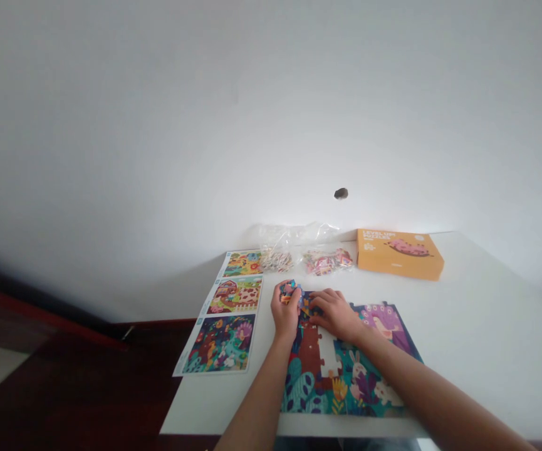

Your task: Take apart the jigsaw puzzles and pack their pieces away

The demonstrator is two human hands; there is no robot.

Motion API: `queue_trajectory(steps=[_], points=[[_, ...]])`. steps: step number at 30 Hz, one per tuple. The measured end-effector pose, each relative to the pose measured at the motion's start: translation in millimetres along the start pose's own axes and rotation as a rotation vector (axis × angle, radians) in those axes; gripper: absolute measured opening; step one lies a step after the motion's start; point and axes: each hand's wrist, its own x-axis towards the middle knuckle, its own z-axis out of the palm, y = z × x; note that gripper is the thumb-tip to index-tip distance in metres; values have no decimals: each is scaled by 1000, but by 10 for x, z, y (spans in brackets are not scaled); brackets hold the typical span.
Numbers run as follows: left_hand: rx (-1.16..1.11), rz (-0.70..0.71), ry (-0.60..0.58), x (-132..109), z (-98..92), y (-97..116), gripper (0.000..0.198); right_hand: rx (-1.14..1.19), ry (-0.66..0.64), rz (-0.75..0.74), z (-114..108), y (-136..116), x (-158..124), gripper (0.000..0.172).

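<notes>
A partly assembled jigsaw puzzle (304, 382) lies on the white table, showing a brown bear, a rabbit, flowers and a purple peacock. A gap near its middle lets the white tabletop through. Over the puzzle's upper left corner, my left hand (286, 313) is closed around several loose puzzle pieces (290, 292). My right hand (334, 313) rests palm down on the upper part of the puzzle beside it, fingers bent onto the dark pieces there. Its fingertips are partly hidden, so whether a piece is under them I cannot make out.
Left of the puzzle lies a reference sheet (226, 343) with three pictures. Behind are a clear bag of puzzle pieces (277, 260), another bag with pinkish pieces (322, 262) and an orange puzzle box (395, 255) against the wall. The white table (491, 351) extends rightward.
</notes>
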Motion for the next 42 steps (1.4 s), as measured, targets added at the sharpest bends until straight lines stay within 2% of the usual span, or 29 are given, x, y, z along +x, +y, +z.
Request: queue_trajectory(steps=[8,13,15,19,21,23,26,28,30,35,37,39,41,42], points=[[-12,6,-35,-7,-21,10,42,164,32,-6,0,108,16,43],[14,56,-35,-42,-2,71,58,195,101,71,55,234,-22,55],[31,49,-107,-59,11,101,59,232,149,123,48,276,-28,55],[1,-22,-213,-66,37,132,42,299,298,206,-96,278,-8,49],[-45,-90,-264,-65,52,136,42,306,405,171,-190,230,7,48],[-131,-193,-369,-74,69,137,45,298,448,83,-249,156,23,47],[-319,-331,-522,-105,91,133,51,272,389,-50,-244,31,47,39],[-413,-370,-567,-125,94,130,57,247,318,-91,-202,-41,55,37],[-436,-373,-569,-135,88,130,58,238,242,-106,-154,-103,54,43],[-360,-348,-466,-143,46,144,52,356,103,-99,-163,-236,45,76],[-357,-384,-474,-153,21,148,48,346,66,-56,-270,-242,5,75],[-352,-421,-491,-166,-2,150,48,213,59,45,-438,-181,-128,63],[-326,-438,-501,-177,-12,155,51,33,77,233,-648,-63,-388,60],[-323,-432,-493,-180,-11,159,52,-45,92,350,-759,1,-563,66]])
